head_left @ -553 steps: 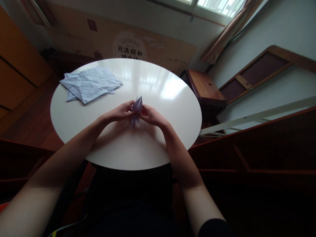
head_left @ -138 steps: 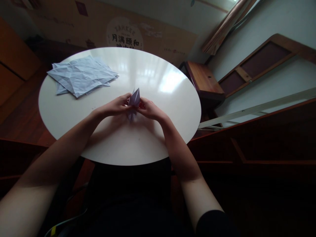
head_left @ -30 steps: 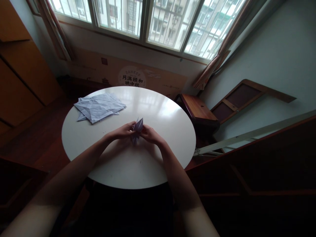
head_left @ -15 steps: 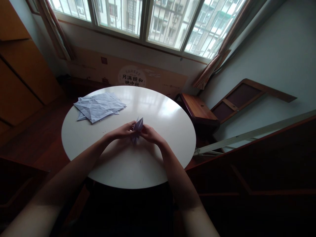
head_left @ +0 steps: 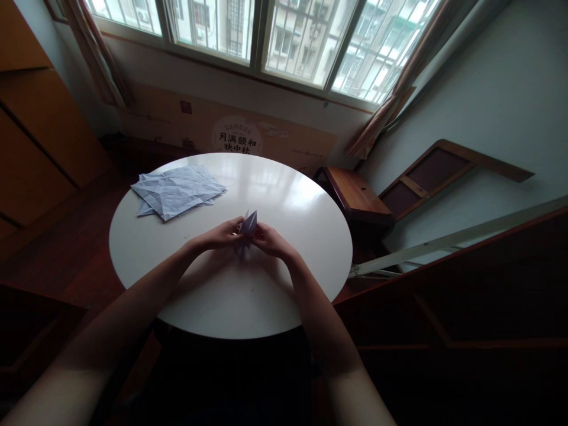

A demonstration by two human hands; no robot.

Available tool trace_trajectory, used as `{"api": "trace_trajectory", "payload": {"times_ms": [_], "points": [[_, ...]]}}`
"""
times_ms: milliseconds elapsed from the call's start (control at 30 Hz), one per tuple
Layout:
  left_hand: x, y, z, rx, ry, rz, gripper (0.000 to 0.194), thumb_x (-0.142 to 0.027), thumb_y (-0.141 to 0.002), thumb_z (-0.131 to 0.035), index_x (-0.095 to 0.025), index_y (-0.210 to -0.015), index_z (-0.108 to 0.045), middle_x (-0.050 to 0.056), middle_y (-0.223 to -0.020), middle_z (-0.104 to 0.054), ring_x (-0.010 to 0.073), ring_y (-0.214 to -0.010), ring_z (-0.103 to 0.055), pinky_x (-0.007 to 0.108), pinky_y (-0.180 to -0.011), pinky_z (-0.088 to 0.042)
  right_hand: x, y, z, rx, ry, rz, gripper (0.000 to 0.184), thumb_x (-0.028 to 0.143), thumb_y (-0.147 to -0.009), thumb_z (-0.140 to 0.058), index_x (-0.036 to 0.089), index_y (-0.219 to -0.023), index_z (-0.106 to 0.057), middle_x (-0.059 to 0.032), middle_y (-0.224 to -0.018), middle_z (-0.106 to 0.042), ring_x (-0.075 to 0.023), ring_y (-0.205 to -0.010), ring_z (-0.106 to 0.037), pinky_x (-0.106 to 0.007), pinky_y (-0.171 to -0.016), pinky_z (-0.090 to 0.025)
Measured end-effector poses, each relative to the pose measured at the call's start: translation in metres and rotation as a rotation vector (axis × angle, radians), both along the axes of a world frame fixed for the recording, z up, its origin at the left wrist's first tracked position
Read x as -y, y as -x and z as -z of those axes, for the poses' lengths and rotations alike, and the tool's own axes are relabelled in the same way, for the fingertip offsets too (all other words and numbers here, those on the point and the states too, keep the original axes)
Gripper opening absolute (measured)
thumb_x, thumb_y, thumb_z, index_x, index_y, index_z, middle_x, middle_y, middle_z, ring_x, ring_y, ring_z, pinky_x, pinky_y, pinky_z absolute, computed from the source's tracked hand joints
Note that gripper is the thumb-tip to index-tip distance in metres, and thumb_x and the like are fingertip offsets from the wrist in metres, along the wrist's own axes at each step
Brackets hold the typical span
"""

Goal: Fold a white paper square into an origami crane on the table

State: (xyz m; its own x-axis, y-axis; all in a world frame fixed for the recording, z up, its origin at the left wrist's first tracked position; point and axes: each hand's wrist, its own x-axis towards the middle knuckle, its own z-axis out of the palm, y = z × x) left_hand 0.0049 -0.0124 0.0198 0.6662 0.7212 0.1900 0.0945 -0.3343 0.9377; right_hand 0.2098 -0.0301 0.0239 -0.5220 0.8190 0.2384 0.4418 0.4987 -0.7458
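A small folded piece of pale lilac paper (head_left: 249, 223) stands pointed between my two hands over the middle of the round white table (head_left: 288, 272). My left hand (head_left: 219, 235) pinches it from the left with closed fingers. My right hand (head_left: 270, 242) pinches it from the right, fingers curled round its lower part. The bottom of the paper is hidden behind my fingers.
A loose pile of creased pale paper sheets (head_left: 176, 190) lies at the table's far left. A wooden chair (head_left: 357, 198) stands to the right of the table. A printed cardboard panel (head_left: 239, 139) leans under the barred window (head_left: 266, 35). A wooden frame (head_left: 444, 168) leans on the right wall.
Since several seconds ago my head has lifted, bringing the window into view. In the last second the hands and the folded paper have hardly moved.
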Motion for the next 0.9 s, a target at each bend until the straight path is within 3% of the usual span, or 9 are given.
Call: {"api": "trace_trajectory", "payload": {"times_ms": [333, 500, 667, 900], "points": [[-0.002, 0.001, 0.006, 0.055, 0.017, -0.003, 0.032, -0.036, -0.083, -0.071, -0.015, -0.106, -0.060, 0.008, -0.096, -0.071, 0.0237, -0.090, -0.070, 0.029, -0.073, -0.056, -0.001, 0.000, 0.002, 0.010, -0.040, 0.010, 0.024, 0.026, -0.086, -0.063, 0.014, -0.107, -0.064, -0.0042, -0.088, -0.064, -0.0156, -0.076, -0.057, -0.028, -0.070, -0.047], [0.002, -0.005, 0.000, 0.127, 0.039, -0.076, 0.035, -0.042, -0.080, -0.074, -0.015, -0.098, -0.061, 0.006, -0.089, -0.068, 0.0209, -0.081, -0.069, 0.027, -0.067, -0.055, -0.003, 0.000, 0.003, -0.049, -0.052, 0.105, 0.010, 0.025, -0.088, -0.059, 0.017, -0.089, -0.064, -0.0027, -0.081, -0.065, -0.0146, -0.073, -0.059, -0.027, -0.067, -0.047], [0.004, -0.006, -0.007, 0.209, 0.110, -0.120, 0.039, -0.044, -0.077, -0.078, -0.014, -0.096, -0.061, 0.008, -0.093, -0.069, 0.0235, -0.088, -0.070, 0.035, -0.078, -0.056, -0.007, 0.002, 0.003, -0.196, 0.030, 0.187, 0.017, 0.035, -0.086, -0.061, 0.019, -0.082, -0.061, -0.0018, -0.078, -0.067, -0.0149, -0.071, -0.062, -0.028, -0.064, -0.048], [0.004, -0.003, -0.013, 0.177, 0.301, -0.179, 0.047, -0.040, -0.068, -0.086, -0.014, -0.100, -0.063, 0.012, -0.097, -0.073, 0.0258, -0.086, -0.072, 0.035, -0.070, -0.057, -0.014, 0.002, 0.008, -0.351, 0.097, 0.228, 0.026, 0.045, -0.081, -0.062, 0.019, -0.083, -0.060, -0.0011, -0.073, -0.063, -0.0149, -0.067, -0.061, -0.028, -0.062, -0.047]]}}
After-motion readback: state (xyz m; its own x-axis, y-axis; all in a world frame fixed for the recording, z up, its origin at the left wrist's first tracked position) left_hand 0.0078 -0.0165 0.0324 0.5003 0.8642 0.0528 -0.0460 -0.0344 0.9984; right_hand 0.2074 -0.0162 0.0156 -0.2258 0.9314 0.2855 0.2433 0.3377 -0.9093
